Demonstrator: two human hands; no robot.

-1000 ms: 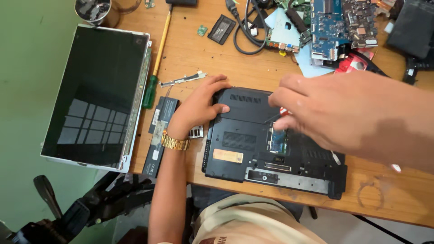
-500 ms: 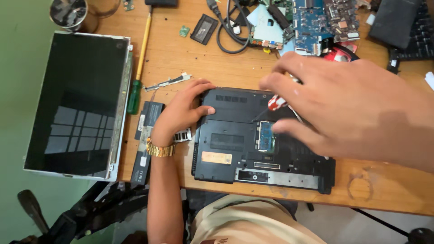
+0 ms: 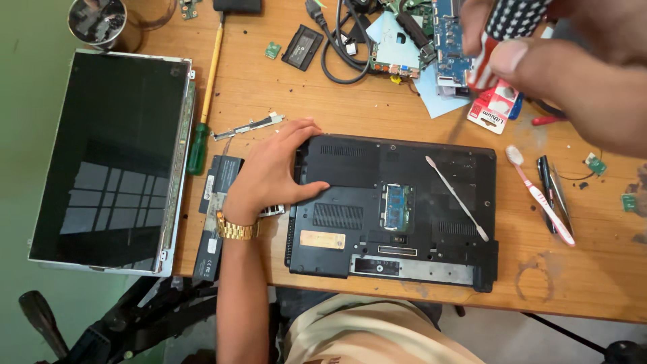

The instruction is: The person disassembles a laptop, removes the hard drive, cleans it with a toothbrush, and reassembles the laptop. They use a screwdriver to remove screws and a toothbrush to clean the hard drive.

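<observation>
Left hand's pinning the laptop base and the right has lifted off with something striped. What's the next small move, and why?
Probably bring the right hand with its striped tool down to the open memory bay: the left hand braces the laptop base, and the white spudger lies unused.

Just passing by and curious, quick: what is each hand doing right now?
Left hand: open, resting flat on the laptop's left edge.
Right hand: closed on a small striped object, raised above the table.

A black laptop base (image 3: 394, 205) is lying on the brown wooden table (image 3: 377, 111), with a white toothbrush (image 3: 539, 195) showing pink beside it. A green-handled screwdriver (image 3: 197, 148) (yellow shaft) is lying near a gold watch (image 3: 236, 230).
</observation>
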